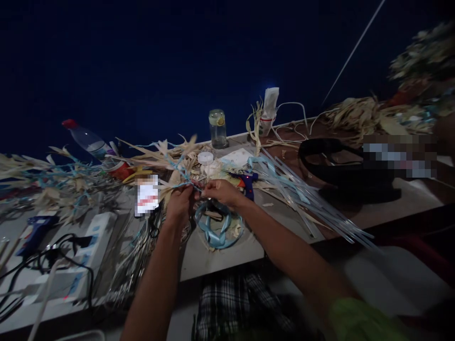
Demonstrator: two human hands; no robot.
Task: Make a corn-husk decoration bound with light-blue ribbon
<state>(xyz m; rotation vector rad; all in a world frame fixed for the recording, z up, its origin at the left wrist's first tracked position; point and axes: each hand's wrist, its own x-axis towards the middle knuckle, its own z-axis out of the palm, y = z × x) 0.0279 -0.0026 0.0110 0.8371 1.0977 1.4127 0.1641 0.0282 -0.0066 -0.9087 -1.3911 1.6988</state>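
Note:
My left hand (180, 203) is closed around a dried-husk flower stem (182, 171) wound with blue ribbon; pale husk petals stick out above and to its left. Close beside it, my right hand (222, 192) pinches the blue ribbon (198, 189) near the stem. The fingertips of both hands almost meet, and the exact grip is partly hidden. Just below the hands, a loose coil of light blue ribbon (220, 234) lies on the table. Behind my right wrist is a blue and orange glue gun (248, 182) with a small red light.
Clear glue sticks (309, 203) lie to the right, beside a black strap-like object (341, 175). A glass jar (218, 129) stands at the back. On the left are a power strip (92, 251), another glue gun (37, 232), wires (137, 260) and a tilted bottle (87, 139).

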